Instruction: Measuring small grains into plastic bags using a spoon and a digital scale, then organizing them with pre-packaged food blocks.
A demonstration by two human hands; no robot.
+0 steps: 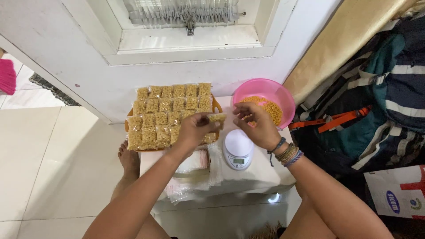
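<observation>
Clear plastic packet (216,117) of yellow pasta pieces sits between both hands, above the near right edge of the orange tray (216,105) and just behind the white digital scale (238,149). Left hand (193,129): fingers closed, pinching the packet's left end. Right hand (256,123): thumb and fingertips curled toward the packet's right end; actual contact cannot be told from this view.

Orientation: packet long axis runs roughly left to right, near level, and it lies about parallel to the rows of filled packets (170,115) on the tray. Which end is the mouth is not resolvable.

Judgement on handling: keep the packet level so the contents do not slide to one end; grip the film at both ends, not the filled middle, to avoid crushing the pieces. Keep it over the tray or the low white table (259,175) so spilled pieces stay contained.

Pink bowl (264,88) with loose pasta sits beyond the right hand. Stack of empty bags (193,164) lies beside the scale.
</observation>
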